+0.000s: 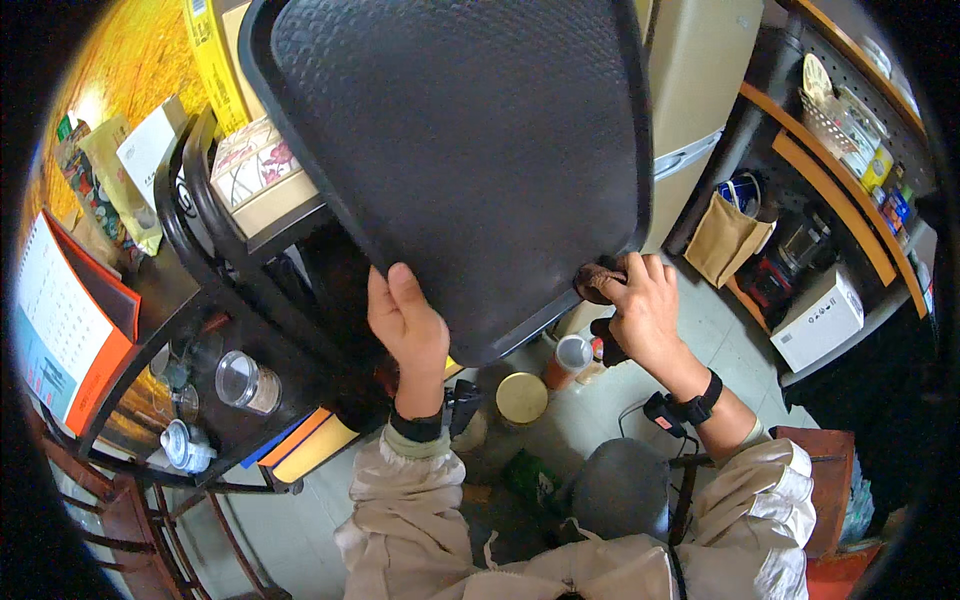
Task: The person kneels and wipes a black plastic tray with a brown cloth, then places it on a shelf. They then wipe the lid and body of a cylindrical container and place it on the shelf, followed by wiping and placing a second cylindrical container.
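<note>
A large black tray (pixel 470 150) with a raised rim and a textured surface is held up, tilted, in front of me. My left hand (pixel 408 325) grips its lower left edge, with the thumb on the upper face and the other fingers hidden behind. At the lower right corner, my right hand (pixel 648 310) pinches a dark brown crumpled cloth (pixel 597 282) against the tray's rim. Part of a dark piece also shows below those fingers. Each wrist wears a black strap.
Left, a dark table carries a desk calendar (pixel 70 320), a clear jar (pixel 247 383) and a floral box (pixel 258 165). Below the tray are a round-lidded tin (pixel 522 399) and a jar (pixel 570 357). Right stand a fridge (pixel 700 70), a paper bag (pixel 730 238) and a white box (pixel 820 318).
</note>
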Demonstrator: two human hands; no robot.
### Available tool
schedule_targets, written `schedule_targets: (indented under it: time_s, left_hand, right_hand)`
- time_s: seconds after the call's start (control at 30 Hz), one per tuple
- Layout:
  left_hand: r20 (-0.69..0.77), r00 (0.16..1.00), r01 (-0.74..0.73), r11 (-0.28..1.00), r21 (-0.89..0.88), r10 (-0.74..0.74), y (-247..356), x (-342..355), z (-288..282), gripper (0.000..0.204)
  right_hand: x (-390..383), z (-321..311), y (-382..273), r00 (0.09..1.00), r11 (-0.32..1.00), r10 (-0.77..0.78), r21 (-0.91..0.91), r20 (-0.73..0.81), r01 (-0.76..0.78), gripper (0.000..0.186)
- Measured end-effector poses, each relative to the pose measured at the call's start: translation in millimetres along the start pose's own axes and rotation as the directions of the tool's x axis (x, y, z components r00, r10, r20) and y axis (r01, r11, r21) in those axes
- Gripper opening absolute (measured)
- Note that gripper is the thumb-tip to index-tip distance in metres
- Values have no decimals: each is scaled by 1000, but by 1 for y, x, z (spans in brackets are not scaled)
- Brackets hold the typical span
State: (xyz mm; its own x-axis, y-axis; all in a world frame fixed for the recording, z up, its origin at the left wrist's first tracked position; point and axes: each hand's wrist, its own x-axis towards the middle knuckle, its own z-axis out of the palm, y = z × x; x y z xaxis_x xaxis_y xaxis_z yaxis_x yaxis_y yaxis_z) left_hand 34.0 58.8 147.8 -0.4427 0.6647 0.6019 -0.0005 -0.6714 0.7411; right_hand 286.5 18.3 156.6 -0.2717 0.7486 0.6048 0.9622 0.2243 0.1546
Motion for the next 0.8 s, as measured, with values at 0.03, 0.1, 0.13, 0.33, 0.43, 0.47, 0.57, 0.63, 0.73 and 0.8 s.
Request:
schedule_targets:
  time_s: [0.03, 0.1, 0.13, 0.33, 0.43, 0.47, 0.57, 0.63, 0.73, 0.8]
  left_hand:
    - [-15, 1000, -20, 999, 38, 20, 0, 1, 0, 34]
    - [-31, 999, 34, 999, -11, -34, 0, 4, -2, 34]
    - [-40, 999, 23, 1000, 14, -22, 1, 6, -4, 34]
    - [-39, 999, 23, 997, -79, -26, -2, 12, -8, 31]
    - [-20, 1000, 15, 995, -97, -17, -2, 11, -3, 29]
    - [-16, 1000, 17, 996, -88, -18, -2, 11, -2, 28]
    - [3, 999, 46, 996, -76, -46, 0, 10, -2, 26]
    - [16, 999, 49, 997, -67, -48, 0, 9, -2, 27]
    - [42, 999, 30, 998, -53, -28, -1, 6, -1, 28]
    - [63, 997, 40, 998, -57, -36, -1, 4, 1, 32]
  right_hand:
    - [0, 0, 5, 1000, 1000, 18, -18, 4, -18, 47]
    - [1, 0, 15, 999, 998, 36, -57, -26, -38, 47]
    - [2, 0, 21, 998, 996, 43, -74, -40, -46, 47]
    - [7, -6, 45, 992, 991, 98, -82, -77, -104, 43]
    - [18, -17, 52, 978, 985, 166, -20, -129, -170, 42]
    - [24, -24, 55, 969, 977, 212, 19, -125, -211, 42]
    - [43, -53, 67, 932, 969, 225, 162, -284, -184, 40]
    - [61, -72, 70, 869, 956, 223, 273, -442, -106, 37]
    - [92, -89, 66, 709, 976, 154, 220, -688, 2, 39]
    - [111, -93, 61, 648, 1000, 9, 8, -762, -4, 37]
